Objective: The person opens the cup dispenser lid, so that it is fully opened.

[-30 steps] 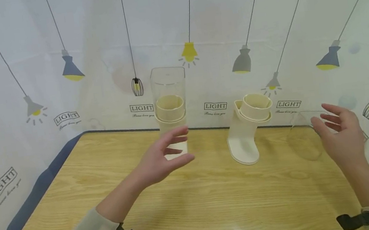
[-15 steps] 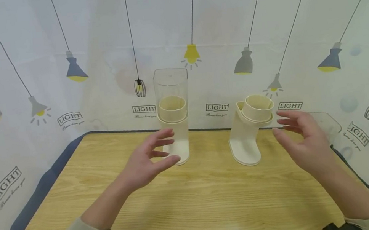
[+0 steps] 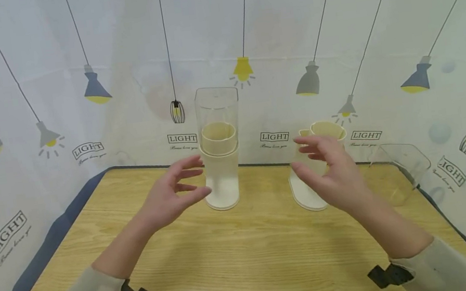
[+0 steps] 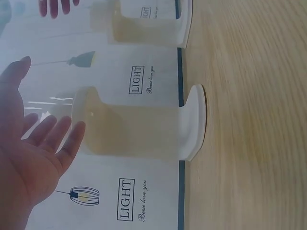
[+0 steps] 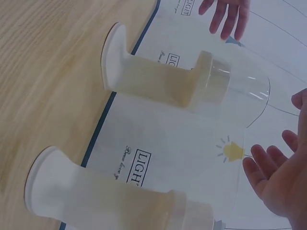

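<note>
Two cream stands, each with a flat foot and a round ring-like cup on top, stand upright on the table. The left stand (image 3: 222,181) carries a clear open-looking container (image 3: 216,101) around and above its cup. My left hand (image 3: 174,196) hovers just left of it, fingers loosely spread and holding nothing. In front of the right stand (image 3: 304,195) is my right hand (image 3: 332,172), which hides much of it; this hand is empty too, thumb and fingers apart. In the right wrist view, a gap shows between the right hand (image 5: 283,177) and both stands.
A second clear container (image 3: 401,168) rests on the table (image 3: 238,261) at the back right, its outline faint. Behind the table's dark-trimmed back edge hangs a white curtain (image 3: 137,79) printed with lamps and the word LIGHT.
My right hand has moved left, from beside the clear container at the right to in front of the right stand. My left hand has drifted left, off the left stand's front. The stands stay put.
</note>
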`<state>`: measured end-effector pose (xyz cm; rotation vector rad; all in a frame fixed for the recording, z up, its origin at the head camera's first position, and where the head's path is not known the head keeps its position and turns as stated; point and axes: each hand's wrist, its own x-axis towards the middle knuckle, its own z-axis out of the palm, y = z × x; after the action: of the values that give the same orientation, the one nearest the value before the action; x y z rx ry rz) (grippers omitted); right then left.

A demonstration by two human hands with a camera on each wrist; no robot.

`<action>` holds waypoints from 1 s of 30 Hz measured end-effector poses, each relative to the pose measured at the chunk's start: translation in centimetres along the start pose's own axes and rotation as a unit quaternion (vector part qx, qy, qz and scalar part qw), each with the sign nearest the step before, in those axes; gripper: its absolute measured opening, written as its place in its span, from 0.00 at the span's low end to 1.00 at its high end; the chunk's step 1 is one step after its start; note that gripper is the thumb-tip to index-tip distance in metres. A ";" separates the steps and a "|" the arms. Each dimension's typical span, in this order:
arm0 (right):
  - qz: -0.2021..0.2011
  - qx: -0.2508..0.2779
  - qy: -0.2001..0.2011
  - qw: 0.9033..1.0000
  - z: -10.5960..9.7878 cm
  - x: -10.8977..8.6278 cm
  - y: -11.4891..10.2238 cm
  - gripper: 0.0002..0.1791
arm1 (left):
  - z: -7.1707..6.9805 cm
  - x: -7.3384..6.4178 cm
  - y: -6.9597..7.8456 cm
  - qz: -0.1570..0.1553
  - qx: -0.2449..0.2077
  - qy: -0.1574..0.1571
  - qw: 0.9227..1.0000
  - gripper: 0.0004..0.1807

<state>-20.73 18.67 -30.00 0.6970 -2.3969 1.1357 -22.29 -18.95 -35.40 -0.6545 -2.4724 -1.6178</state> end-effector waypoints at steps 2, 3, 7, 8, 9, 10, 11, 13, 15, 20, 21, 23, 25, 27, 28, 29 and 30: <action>-0.011 0.003 -0.004 1.000 0.6 0.8 -0.6 0.26 | -0.4 0.5 -0.2 -0.001 -0.001 0.005 1.000 0.43; -0.019 0.006 -0.006 1.000 0.9 1.2 -0.9 0.26 | -0.6 0.8 -0.4 -0.002 -0.001 0.008 1.000 0.43; -0.043 0.013 -0.006 0.999 2.1 2.9 -2.1 0.26 | -1.4 2.0 -0.9 -0.005 -0.002 0.015 1.000 0.43; -0.045 0.016 -0.006 0.999 2.3 3.3 -2.4 0.26 | -1.6 2.4 -1.0 -0.007 -0.003 0.018 1.000 0.43; -0.046 0.019 -0.007 0.999 2.6 3.8 -2.7 0.27 | -1.8 2.8 -1.1 -0.007 -0.003 0.020 1.000 0.43; -0.046 0.022 -0.007 0.999 2.9 4.2 -3.0 0.27 | -2.0 3.1 -1.2 -0.008 -0.002 0.022 1.000 0.43; -0.043 0.025 -0.009 0.999 3.2 4.7 -3.2 0.27 | -2.1 3.5 -1.3 -0.010 -0.002 0.024 1.000 0.43; -0.038 0.031 -0.010 0.999 3.8 5.7 -3.5 0.29 | -2.4 4.3 -1.5 -0.014 0.005 0.024 1.000 0.45; -0.034 0.031 -0.015 0.999 4.3 6.6 -3.7 0.29 | -2.5 5.1 -1.6 -0.021 0.011 0.019 1.000 0.47; -0.038 0.000 -0.007 0.999 5.3 8.8 -3.6 0.30 | -2.5 7.2 -1.9 -0.038 0.022 -0.005 0.999 0.54; -0.038 -0.008 -0.006 0.999 5.5 9.3 -3.5 0.31 | -2.4 7.6 -2.0 -0.039 0.022 -0.007 0.999 0.55; -0.037 -0.021 -0.005 0.999 5.8 10.1 -3.3 0.32 | -2.3 8.4 -2.1 -0.039 0.016 -0.011 0.999 0.57; -0.034 -0.025 -0.009 0.999 6.2 11.1 -3.2 0.32 | -2.3 9.3 -2.3 -0.039 0.011 -0.013 0.999 0.58; -0.033 -0.024 -0.017 0.999 6.7 12.0 -3.2 0.33 | -2.3 10.0 -2.5 -0.039 0.004 -0.016 0.999 0.60; -0.033 -0.022 -0.021 0.999 7.0 12.4 -3.2 0.33 | -2.2 10.4 -2.6 -0.039 0.002 -0.019 0.999 0.61; -0.035 -0.022 -0.025 0.999 7.3 12.8 -3.3 0.33 | -2.2 10.7 -2.6 -0.040 0.000 -0.019 0.999 0.61; -0.035 -0.021 -0.030 0.999 7.6 13.2 -3.3 0.33 | -2.1 10.9 -2.7 -0.039 -0.002 -0.021 0.999 0.61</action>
<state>-30.30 7.35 -25.36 0.8062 -2.4190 1.0465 -33.51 -18.56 -33.21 -0.6058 -2.5540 -1.6538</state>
